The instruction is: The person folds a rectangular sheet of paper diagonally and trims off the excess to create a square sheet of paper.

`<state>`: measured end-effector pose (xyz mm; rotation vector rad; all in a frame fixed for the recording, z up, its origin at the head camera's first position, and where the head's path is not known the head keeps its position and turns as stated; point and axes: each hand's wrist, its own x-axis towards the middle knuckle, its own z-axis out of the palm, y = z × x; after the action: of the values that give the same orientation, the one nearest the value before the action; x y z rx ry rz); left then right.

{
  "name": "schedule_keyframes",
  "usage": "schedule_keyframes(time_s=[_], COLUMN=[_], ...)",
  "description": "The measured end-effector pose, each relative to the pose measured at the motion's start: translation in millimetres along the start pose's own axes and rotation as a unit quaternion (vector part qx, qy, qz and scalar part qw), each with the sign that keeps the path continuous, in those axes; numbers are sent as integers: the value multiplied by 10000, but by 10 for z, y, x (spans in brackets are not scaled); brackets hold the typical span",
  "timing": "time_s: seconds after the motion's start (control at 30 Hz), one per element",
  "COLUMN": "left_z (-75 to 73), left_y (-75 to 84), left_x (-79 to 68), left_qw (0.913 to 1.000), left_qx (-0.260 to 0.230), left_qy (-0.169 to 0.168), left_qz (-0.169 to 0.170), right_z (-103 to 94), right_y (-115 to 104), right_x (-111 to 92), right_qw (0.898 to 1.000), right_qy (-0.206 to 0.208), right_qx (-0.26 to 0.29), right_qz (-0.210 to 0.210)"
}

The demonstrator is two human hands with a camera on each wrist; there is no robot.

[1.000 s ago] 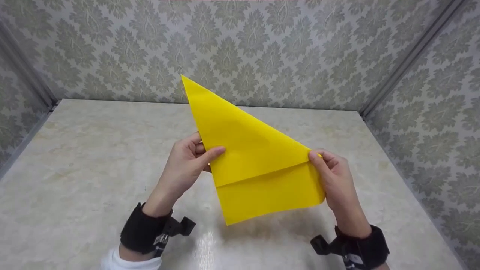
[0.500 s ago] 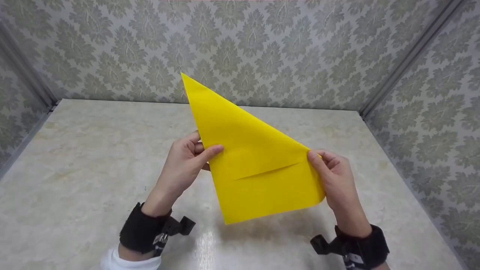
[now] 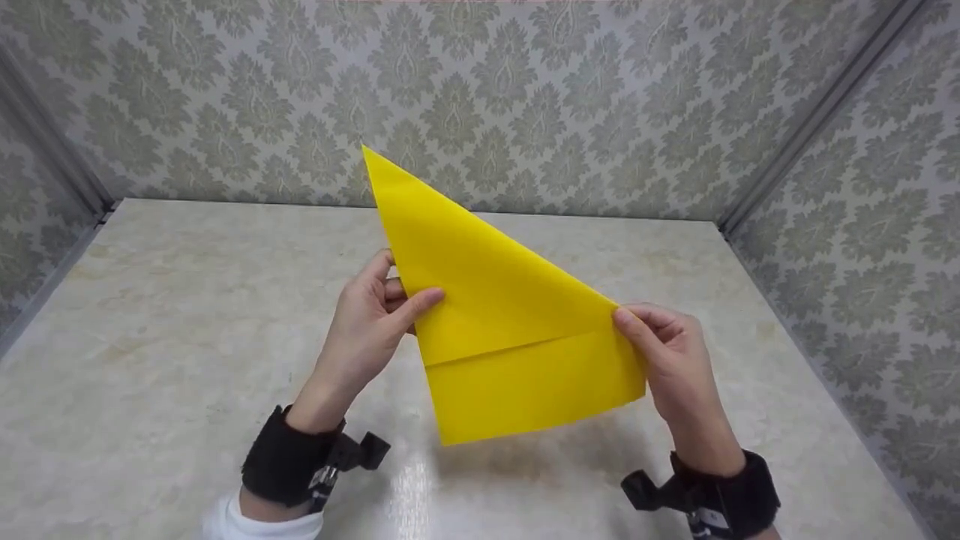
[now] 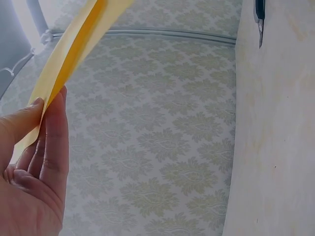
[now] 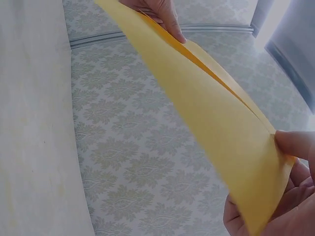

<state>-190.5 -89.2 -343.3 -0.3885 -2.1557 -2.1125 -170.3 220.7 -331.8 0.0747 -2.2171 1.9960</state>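
Pinching plain yellow folded paper (image 3: 495, 277)

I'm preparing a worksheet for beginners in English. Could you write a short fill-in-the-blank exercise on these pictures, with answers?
1. The folded paper is coloured ____.
2. In the head view, the left hand and the right hand each lay a ____ over the front of the paper.
3. Of the two hands, the ____ one is nearer the paper's sharp top corner.
4. The strap around the left wrist is coloured ____.

Missing words: yellow; thumb; left; black.
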Motion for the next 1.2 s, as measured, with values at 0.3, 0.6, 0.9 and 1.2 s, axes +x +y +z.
schedule_keyframes(time_s=[0.3,0.6,0.9,1.2], left_z=[63,286,297,271], left_y=[-26,-55,-70,-79], left_x=[-26,-107,-113,-92], left_qw=[9965,9791,9714,9819], left_qx=[704,1399,1728,1090], left_qy=[-455,-1403,-1484,-1508], left_qz=[11,456,665,350], right_z=[-15,92,123,196], right_y=[11,-11,16,50], right_x=[4,-79,-68,-102], right_qw=[9929,9655,9778,9811], right_qy=[-490,-1393,-1482,-1648], right_qx=[-1080,-2165,-1481,-999], right_qz=[-51,-386,51,162])
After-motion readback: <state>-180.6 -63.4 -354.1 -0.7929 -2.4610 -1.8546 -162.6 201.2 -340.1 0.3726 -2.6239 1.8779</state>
